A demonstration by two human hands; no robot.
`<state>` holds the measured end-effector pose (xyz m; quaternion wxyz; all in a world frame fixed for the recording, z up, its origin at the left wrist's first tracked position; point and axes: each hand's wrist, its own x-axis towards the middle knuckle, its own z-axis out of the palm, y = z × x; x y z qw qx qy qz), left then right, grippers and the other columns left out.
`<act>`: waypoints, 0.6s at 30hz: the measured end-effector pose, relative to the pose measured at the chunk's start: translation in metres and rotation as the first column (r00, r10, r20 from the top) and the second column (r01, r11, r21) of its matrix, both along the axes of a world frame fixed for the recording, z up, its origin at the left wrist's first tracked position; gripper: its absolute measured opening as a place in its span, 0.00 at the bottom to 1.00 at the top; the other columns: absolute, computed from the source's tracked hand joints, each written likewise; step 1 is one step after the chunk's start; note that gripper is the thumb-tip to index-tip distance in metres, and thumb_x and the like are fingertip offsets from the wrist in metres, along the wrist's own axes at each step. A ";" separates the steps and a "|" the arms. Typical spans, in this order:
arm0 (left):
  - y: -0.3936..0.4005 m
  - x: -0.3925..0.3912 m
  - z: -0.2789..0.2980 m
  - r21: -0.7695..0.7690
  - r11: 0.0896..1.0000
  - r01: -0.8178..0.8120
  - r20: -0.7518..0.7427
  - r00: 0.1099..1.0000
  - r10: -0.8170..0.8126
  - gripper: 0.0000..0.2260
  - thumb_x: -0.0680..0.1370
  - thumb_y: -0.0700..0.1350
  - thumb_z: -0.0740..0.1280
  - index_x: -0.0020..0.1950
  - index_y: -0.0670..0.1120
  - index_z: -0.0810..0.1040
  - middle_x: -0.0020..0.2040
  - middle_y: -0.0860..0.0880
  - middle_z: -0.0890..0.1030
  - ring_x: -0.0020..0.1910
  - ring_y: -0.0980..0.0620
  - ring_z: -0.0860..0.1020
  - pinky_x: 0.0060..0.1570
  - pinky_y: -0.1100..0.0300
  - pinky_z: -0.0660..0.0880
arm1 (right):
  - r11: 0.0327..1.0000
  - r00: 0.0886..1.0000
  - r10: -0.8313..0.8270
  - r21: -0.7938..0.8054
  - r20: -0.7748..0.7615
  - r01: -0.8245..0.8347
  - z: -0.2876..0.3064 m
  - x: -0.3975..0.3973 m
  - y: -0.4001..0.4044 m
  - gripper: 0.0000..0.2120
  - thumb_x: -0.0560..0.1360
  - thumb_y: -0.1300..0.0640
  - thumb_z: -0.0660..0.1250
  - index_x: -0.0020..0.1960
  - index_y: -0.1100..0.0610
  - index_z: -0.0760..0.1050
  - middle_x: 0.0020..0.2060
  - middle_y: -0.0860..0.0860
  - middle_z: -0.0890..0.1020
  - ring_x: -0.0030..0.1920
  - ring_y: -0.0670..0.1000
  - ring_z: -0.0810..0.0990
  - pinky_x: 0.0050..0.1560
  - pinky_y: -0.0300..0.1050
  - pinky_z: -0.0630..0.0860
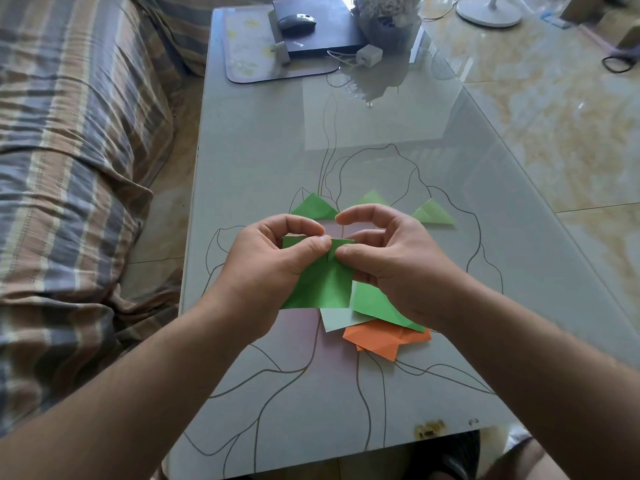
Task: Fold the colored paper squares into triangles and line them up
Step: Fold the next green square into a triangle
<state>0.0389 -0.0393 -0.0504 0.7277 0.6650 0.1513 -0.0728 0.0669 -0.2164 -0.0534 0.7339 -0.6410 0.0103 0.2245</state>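
Nearest us, on the glass worktop [311, 393] with its line-drawn flower pattern, we see a loose pile of paper squares: orange sheets [384, 341] at the bottom, a pale grey-green sheet [337, 319] and a bright green sheet [375, 304] over them. Just above the pile we hold a bright green paper square [322, 289], its top edge pinched between thumb and fingers of our left hand [273, 258] and right hand [391, 261], thumbs nearly touching. Beyond the hands, three folded green paper triangles [315, 207] lie in a row. At the far end sit a black laptop [318, 32] with a dark mouse [297, 21] on it, and a white charger [369, 54].
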 end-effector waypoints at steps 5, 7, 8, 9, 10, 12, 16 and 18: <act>0.003 0.001 0.002 0.017 1.000 0.001 0.011 1.000 -0.001 0.07 0.75 0.39 0.76 0.41 0.51 0.86 0.43 0.43 0.86 0.43 0.43 0.85 0.51 0.40 0.82 | 0.998 0.998 -0.038 0.057 -0.046 0.040 0.001 0.003 -0.003 0.13 0.77 0.70 0.71 0.59 0.59 0.79 0.40 0.54 0.83 0.44 0.59 0.81 0.53 0.55 0.81; 0.003 0.001 0.002 0.057 0.998 0.014 0.036 0.999 -0.016 0.07 0.75 0.39 0.76 0.41 0.52 0.86 0.42 0.44 0.87 0.43 0.44 0.85 0.51 0.40 0.82 | 0.997 0.997 -0.059 0.053 -0.052 0.062 -0.001 0.004 -0.003 0.12 0.77 0.70 0.71 0.58 0.59 0.79 0.38 0.53 0.83 0.44 0.58 0.80 0.54 0.56 0.80; 0.002 0.001 0.002 0.078 0.997 0.020 0.049 0.999 -0.024 0.07 0.75 0.40 0.77 0.42 0.51 0.86 0.42 0.45 0.87 0.43 0.45 0.85 0.52 0.41 0.82 | 0.996 0.996 -0.068 0.048 -0.050 0.070 -0.001 0.005 -0.003 0.12 0.77 0.70 0.71 0.57 0.59 0.79 0.38 0.54 0.83 0.44 0.58 0.80 0.54 0.56 0.79; 0.002 0.000 0.002 0.094 0.995 0.024 0.058 0.998 -0.030 0.06 0.75 0.40 0.77 0.42 0.51 0.86 0.43 0.45 0.87 0.43 0.46 0.86 0.52 0.42 0.82 | 0.996 0.996 -0.076 0.044 -0.048 0.078 -0.001 0.005 -0.003 0.12 0.76 0.70 0.71 0.57 0.58 0.79 0.37 0.54 0.83 0.44 0.58 0.80 0.54 0.56 0.79; 0.002 0.000 0.002 0.101 0.995 0.028 0.061 0.998 -0.034 0.06 0.75 0.40 0.77 0.42 0.51 0.86 0.43 0.46 0.87 0.44 0.46 0.86 0.52 0.43 0.82 | 0.996 0.995 -0.083 0.039 -0.047 0.085 -0.001 0.005 -0.003 0.12 0.76 0.70 0.72 0.56 0.58 0.79 0.37 0.54 0.82 0.43 0.58 0.80 0.54 0.56 0.79; 0.003 0.000 0.000 0.102 0.994 0.034 0.058 0.998 -0.040 0.05 0.75 0.40 0.77 0.43 0.51 0.86 0.44 0.46 0.87 0.46 0.45 0.86 0.53 0.44 0.82 | 0.995 0.995 -0.092 0.029 -0.044 0.093 -0.001 0.005 -0.002 0.12 0.76 0.70 0.72 0.55 0.57 0.79 0.35 0.53 0.82 0.42 0.57 0.80 0.52 0.55 0.80; 0.003 0.001 -0.001 0.091 0.995 0.041 0.052 0.998 -0.046 0.04 0.75 0.40 0.77 0.44 0.49 0.86 0.45 0.46 0.87 0.46 0.47 0.86 0.53 0.48 0.83 | 0.995 0.994 -0.098 0.019 -0.040 0.098 0.000 0.006 -0.001 0.12 0.76 0.71 0.72 0.54 0.57 0.79 0.34 0.52 0.82 0.38 0.54 0.81 0.45 0.50 0.80; 0.002 0.001 -0.001 0.075 0.997 0.037 0.049 0.998 -0.040 0.04 0.75 0.39 0.76 0.44 0.48 0.85 0.45 0.46 0.87 0.45 0.47 0.86 0.51 0.50 0.83 | 0.994 0.994 -0.100 0.027 -0.050 0.102 0.000 0.005 -0.001 0.12 0.76 0.71 0.71 0.55 0.58 0.79 0.35 0.53 0.83 0.37 0.53 0.83 0.44 0.50 0.82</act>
